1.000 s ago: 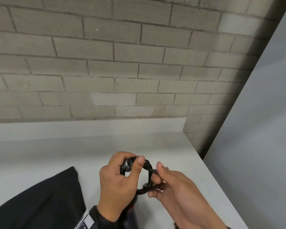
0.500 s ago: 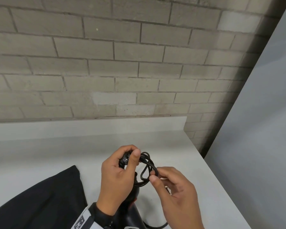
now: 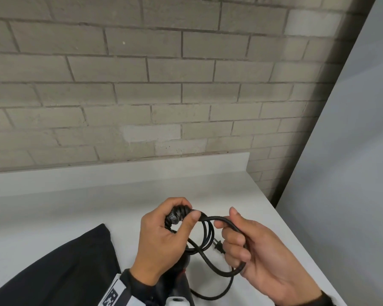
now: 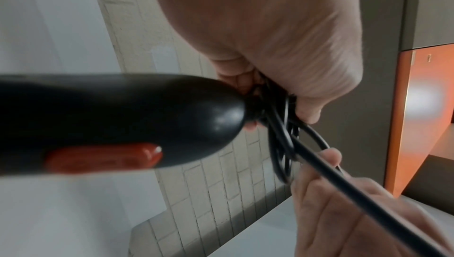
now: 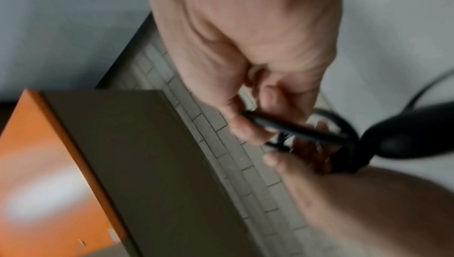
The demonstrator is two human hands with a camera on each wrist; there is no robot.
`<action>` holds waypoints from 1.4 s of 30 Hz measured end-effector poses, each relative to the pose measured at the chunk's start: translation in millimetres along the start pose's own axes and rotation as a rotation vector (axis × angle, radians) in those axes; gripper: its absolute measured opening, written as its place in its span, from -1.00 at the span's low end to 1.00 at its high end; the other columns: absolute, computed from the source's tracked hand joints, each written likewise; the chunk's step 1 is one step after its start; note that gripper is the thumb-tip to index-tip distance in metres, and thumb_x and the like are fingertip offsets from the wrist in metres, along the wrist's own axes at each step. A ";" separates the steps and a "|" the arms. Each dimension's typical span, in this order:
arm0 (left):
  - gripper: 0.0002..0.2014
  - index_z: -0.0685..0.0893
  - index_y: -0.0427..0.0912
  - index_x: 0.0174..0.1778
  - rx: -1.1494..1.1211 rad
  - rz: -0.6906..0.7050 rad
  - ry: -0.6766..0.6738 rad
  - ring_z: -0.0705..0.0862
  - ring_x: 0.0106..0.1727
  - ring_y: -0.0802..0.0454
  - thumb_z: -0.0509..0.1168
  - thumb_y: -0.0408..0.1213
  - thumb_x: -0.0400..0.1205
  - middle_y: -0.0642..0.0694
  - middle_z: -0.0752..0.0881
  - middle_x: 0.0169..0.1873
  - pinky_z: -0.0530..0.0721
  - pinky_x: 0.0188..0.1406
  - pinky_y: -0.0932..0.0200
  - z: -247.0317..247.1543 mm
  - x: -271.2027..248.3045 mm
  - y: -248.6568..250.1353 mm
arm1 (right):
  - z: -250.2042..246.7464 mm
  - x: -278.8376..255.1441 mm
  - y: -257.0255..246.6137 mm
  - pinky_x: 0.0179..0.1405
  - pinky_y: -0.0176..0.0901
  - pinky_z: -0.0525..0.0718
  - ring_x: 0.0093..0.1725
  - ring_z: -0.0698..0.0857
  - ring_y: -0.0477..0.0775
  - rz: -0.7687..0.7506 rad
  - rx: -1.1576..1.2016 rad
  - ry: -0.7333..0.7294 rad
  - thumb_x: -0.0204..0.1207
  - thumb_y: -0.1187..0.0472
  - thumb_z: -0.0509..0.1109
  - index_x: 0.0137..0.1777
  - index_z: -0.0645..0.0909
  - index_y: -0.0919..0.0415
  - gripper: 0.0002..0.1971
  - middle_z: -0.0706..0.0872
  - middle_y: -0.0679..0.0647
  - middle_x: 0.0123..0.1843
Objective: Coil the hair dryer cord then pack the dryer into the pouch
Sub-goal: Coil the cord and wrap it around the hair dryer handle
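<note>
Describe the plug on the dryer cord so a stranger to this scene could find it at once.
Start at the white countertop below the brick wall, then find the two hands above it. The plug hangs in the gap between them, just left of the right hand, inside the loops of black cord. It is the only stubby end with metal prongs; everything round it is smooth cable.

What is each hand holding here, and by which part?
Left hand grips the black hair dryer's handle end with cord loops wound there. Right hand grips the black power cord along its free length, near the plug.
</note>
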State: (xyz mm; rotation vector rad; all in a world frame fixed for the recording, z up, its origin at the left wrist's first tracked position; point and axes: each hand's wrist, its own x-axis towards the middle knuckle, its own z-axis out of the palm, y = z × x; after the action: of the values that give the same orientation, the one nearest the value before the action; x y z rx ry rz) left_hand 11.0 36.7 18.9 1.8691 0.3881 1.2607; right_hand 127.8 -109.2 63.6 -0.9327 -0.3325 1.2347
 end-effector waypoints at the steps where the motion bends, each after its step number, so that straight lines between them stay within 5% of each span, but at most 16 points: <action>1: -0.86 0.71 0.08 -0.17 -0.006 -0.009 0.005 0.71 -0.34 0.11 0.41 0.04 0.52 0.09 0.74 -0.37 0.59 -0.27 0.42 0.1 0.0 -0.1 | -3.5 1.4 5.2 -0.59 -0.26 0.40 -0.62 0.31 -0.07 -0.043 -0.023 -0.059 0.46 -0.04 0.49 -0.07 0.73 0.41 -0.58 0.34 0.04 -0.49; 5: -0.81 0.69 0.02 -0.14 -0.072 -0.068 0.059 0.80 -0.47 0.09 0.39 0.05 0.53 -0.09 0.78 -0.45 0.68 -0.35 0.37 1.6 -1.2 2.2 | -15.0 6.9 34.8 -0.39 -0.27 0.46 -0.47 0.44 -0.02 -0.304 -0.113 -0.223 0.15 -0.02 0.75 0.02 0.74 0.34 -0.45 0.50 0.02 -0.47; 8: -0.76 0.69 -0.02 -0.12 -0.052 -0.083 0.092 0.76 -0.56 0.08 0.39 0.07 0.52 -0.13 0.75 -0.51 0.67 -0.41 0.36 2.6 -0.7 3.4 | -20.5 8.7 54.6 -0.25 -0.27 0.53 -0.30 0.55 0.01 -0.497 -0.378 -0.194 0.11 -0.03 0.77 -0.02 0.76 0.20 -0.51 0.66 0.01 -0.31; 12: -0.73 0.70 -0.07 -0.09 -0.050 -0.104 0.098 0.76 -0.56 0.06 0.40 0.08 0.53 -0.11 0.73 -0.54 0.70 -0.40 0.29 3.2 -0.8 4.0 | -24.3 13.0 78.3 0.11 -0.23 0.66 0.18 0.72 0.03 -0.784 -0.818 0.045 0.29 0.18 0.67 0.04 0.79 -0.06 -0.68 0.75 -0.07 0.14; 16: -0.83 0.70 -0.10 -0.09 -0.033 -0.111 0.081 0.77 -0.55 0.05 0.46 -0.08 0.58 -0.13 0.74 -0.52 0.72 -0.40 0.28 3.6 -1.5 6.3 | -25.7 12.9 82.3 0.01 -0.26 0.72 0.10 0.78 0.03 -0.968 -0.915 0.158 0.52 0.11 0.48 -0.02 0.82 -0.05 -0.90 0.82 -0.12 0.06; 19: -0.84 0.70 -0.09 -0.11 -0.028 -0.132 0.089 0.79 -0.51 0.06 0.47 -0.09 0.59 -0.13 0.76 -0.51 0.75 -0.39 0.19 1.7 -2.2 6.6 | -20.9 7.3 68.9 -0.11 -0.24 0.75 -0.15 0.84 0.07 -0.841 -0.745 0.265 0.50 0.17 0.50 -0.14 0.84 0.00 -0.92 0.88 0.04 -0.18; 21: -0.84 0.70 -0.07 -0.13 -0.038 -0.150 0.090 0.81 -0.48 0.07 0.47 -0.08 0.58 -0.13 0.78 -0.46 0.77 -0.37 0.15 -0.6 -2.9 7.3 | -21.7 0.1 52.6 -0.40 -0.09 0.76 -0.46 0.78 0.25 -0.683 -0.492 0.321 0.47 0.30 0.49 -0.22 0.82 0.12 -0.89 0.81 0.25 -0.41; 22: -0.83 0.70 -0.06 -0.14 -0.043 -0.153 0.086 0.81 -0.47 0.08 0.47 -0.06 0.56 -0.13 0.78 -0.44 0.77 -0.37 0.14 -1.5 -3.4 7.7 | -23.2 -5.9 42.4 -0.59 -0.07 0.67 -0.62 0.67 0.29 -0.600 -0.407 0.297 0.44 0.20 0.55 -0.25 0.80 0.19 -0.91 0.73 0.32 -0.52; 23: -0.82 0.70 -0.06 -0.15 -0.044 -0.155 0.077 0.82 -0.47 0.08 0.46 -0.04 0.55 -0.13 0.79 -0.44 0.77 -0.37 0.16 -2.1 -3.9 8.4 | -26.7 -10.6 32.6 -0.71 -0.16 0.51 -0.73 0.54 0.24 -0.536 -0.375 0.286 0.32 -0.01 0.64 -0.26 0.77 0.24 -0.71 0.63 0.33 -0.62; 25: -0.84 0.71 -0.05 -0.16 -0.044 -0.160 0.058 0.81 -0.47 0.09 0.46 -0.05 0.54 -0.13 0.78 -0.46 0.74 -0.36 0.24 -3.0 -5.0 10.3 | -32.8 -20.6 15.8 -0.70 -0.39 0.26 -0.80 0.29 -0.01 -0.412 -0.294 0.273 0.13 -0.26 0.67 -0.30 0.73 0.30 -0.44 0.36 0.18 -0.76; 29: -0.79 0.72 -0.07 -0.15 -0.069 -0.200 0.065 0.80 -0.51 0.04 0.44 -0.01 0.49 -0.12 0.78 -0.51 0.72 -0.36 0.30 -4.3 -5.1 12.5 | -45.2 -31.8 -3.9 -0.59 -0.39 0.02 -0.67 0.06 -0.12 -0.188 -0.156 0.307 0.37 -0.04 0.48 -0.32 0.62 0.32 -0.63 0.10 -0.05 -0.66; 33: -0.80 0.71 -0.08 -0.14 -0.082 -0.227 0.074 0.78 -0.55 -0.01 0.42 -0.03 0.47 -0.06 0.75 -0.56 0.70 -0.35 0.29 -2.9 -5.4 14.4 | -61.7 -26.7 2.9 -0.45 -0.14 0.37 -0.59 0.40 0.01 -0.303 -0.589 0.530 0.28 0.05 0.67 -0.10 0.66 0.27 -0.64 0.43 0.06 -0.56; 35: -0.81 0.71 -0.07 -0.15 -0.078 -0.219 0.078 0.78 -0.56 0.01 0.43 -0.04 0.47 -0.06 0.75 -0.56 0.68 -0.36 0.33 -1.3 -6.4 15.7 | -60.4 -22.0 18.2 -0.30 -0.25 0.53 -0.38 0.60 -0.08 -0.480 -0.789 0.712 0.38 0.17 0.62 0.09 0.62 0.13 -0.67 0.70 0.03 -0.27; 37: -0.83 0.71 -0.07 -0.15 -0.063 -0.208 0.072 0.77 -0.57 0.04 0.44 -0.07 0.49 -0.06 0.76 -0.56 0.65 -0.37 0.39 0.5 -7.3 16.6 | -44.7 -23.0 33.7 -0.22 -0.36 0.53 -0.14 0.62 -0.10 -0.775 -0.935 0.869 0.41 0.10 0.60 0.11 0.57 -0.04 -0.66 0.64 -0.15 -0.01; 40: -0.91 0.70 -0.07 -0.15 -0.048 -0.197 0.064 0.77 -0.58 0.06 0.47 -0.18 0.53 -0.06 0.76 -0.55 0.62 -0.40 0.45 3.5 -8.1 17.8 | -13.2 -23.1 56.7 -0.17 -0.56 0.46 -0.19 0.61 -0.18 -1.086 -1.045 0.695 0.35 0.00 0.44 -0.10 0.63 -0.06 -0.86 0.64 -0.22 -0.19; 42: -0.91 0.70 -0.06 -0.16 -0.040 -0.188 0.061 0.76 -0.58 0.08 0.48 -0.18 0.53 -0.09 0.75 -0.55 0.60 -0.41 0.47 5.6 -8.4 19.3 | -5.0 -18.3 72.7 -0.14 -0.59 0.49 -0.17 0.66 -0.24 -0.959 -1.094 0.536 0.36 -0.04 0.44 -0.14 0.65 -0.15 -0.90 0.72 -0.22 -0.23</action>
State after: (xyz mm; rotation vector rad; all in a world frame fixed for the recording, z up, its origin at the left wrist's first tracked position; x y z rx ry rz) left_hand 8.6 17.0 27.8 1.7207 0.5538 1.1909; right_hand 77.3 -125.5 10.4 -1.6799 -0.9200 -0.1947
